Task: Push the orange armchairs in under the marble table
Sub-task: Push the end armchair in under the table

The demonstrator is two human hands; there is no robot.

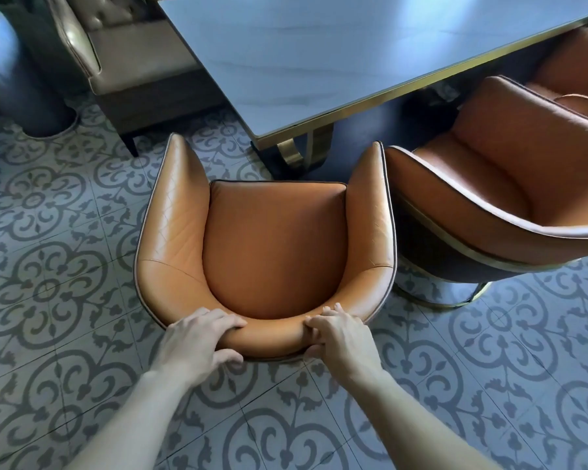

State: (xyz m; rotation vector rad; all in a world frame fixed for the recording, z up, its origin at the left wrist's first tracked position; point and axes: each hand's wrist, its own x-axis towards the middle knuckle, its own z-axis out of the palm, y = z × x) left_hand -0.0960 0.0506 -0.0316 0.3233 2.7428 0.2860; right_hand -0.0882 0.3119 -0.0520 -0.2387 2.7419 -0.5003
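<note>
An orange leather armchair (272,245) stands in front of me, its open side facing the corner of the marble table (319,56). My left hand (197,337) and my right hand (340,334) both grip the top of its backrest, fingers curled over the rim. The chair's arm tips sit just short of the table's gold-edged corner. A second orange armchair (496,178) stands to the right, turned at an angle, its seat partly under the table's long edge. A third orange armchair (577,69) shows at the far right edge.
A tan leather sofa (126,52) stands beyond the table at the upper left. A grey cylindrical bin (17,83) sits at the far left. The table's gold legs (296,147) rest on a dark base. Patterned floor tiles (48,266) surround the chairs.
</note>
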